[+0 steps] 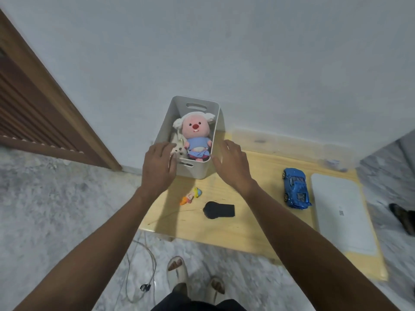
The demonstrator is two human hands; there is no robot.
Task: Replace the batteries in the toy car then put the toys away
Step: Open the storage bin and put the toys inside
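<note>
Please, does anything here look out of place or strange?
Nothing looks damaged or spilled. The blue toy car, a black remote and a small colourful figure lie loose on the wooden table, outside the white bin that already holds a pink plush. A cable trails on the floor.

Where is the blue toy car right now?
In the head view, the blue toy car sits on the wooden table toward the right, just left of a flat white box and well right of the black remote.
</note>
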